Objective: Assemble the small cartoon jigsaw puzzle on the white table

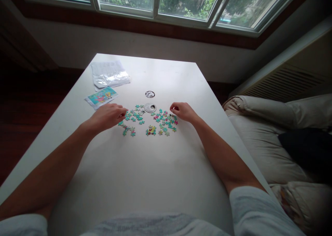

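Several small teal, pink and yellow puzzle pieces lie scattered on the white table, with a joined yellow cluster at the front. My left hand rests palm down at the left edge of the scatter, its fingertips curled onto the pieces. My right hand lies at the right edge of the scatter, fingers curled in a pinch; what they grip is too small to make out. A round metal lid sits between the two hands, just behind the pieces.
A second small round tin part lies farther back. A picture card and a clear plastic bag on a paper sheet lie at the back left. A cushioned seat stands to the right, a window behind.
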Demonstrator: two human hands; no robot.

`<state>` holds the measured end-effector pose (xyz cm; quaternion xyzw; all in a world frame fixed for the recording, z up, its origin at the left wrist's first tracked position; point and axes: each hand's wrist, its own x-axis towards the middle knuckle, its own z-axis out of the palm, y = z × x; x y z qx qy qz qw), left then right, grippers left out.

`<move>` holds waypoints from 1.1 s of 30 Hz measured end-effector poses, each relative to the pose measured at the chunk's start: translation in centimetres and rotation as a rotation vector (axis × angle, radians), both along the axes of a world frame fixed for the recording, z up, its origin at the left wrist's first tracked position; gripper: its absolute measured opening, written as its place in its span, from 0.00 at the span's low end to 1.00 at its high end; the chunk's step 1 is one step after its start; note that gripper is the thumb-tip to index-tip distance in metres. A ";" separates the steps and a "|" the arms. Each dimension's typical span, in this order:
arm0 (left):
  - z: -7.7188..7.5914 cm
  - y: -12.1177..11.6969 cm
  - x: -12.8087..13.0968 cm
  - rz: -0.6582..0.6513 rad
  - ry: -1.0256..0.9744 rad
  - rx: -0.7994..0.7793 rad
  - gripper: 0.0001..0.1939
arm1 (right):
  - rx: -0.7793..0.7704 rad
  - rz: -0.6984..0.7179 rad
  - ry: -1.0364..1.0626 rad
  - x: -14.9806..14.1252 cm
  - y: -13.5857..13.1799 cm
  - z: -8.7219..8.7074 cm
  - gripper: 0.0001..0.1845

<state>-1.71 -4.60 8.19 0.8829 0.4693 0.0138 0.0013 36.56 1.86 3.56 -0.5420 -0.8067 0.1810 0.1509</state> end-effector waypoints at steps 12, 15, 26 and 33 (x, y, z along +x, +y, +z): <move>-2.3 1.5 -1.3 0.268 0.004 0.063 0.16 | -0.007 -0.012 -0.037 -0.5 -0.3 0.0 0.09; -2.4 1.5 -1.6 0.276 -0.014 0.040 0.16 | -0.014 -0.005 -0.041 -0.6 -0.4 0.0 0.08; -3.1 1.5 -1.3 0.264 -0.017 0.050 0.15 | -0.027 -0.009 -0.047 -0.9 -0.5 0.0 0.08; -3.8 1.5 -0.8 0.262 -0.067 0.069 0.14 | -0.021 0.009 -0.033 -0.9 -0.4 -0.3 0.08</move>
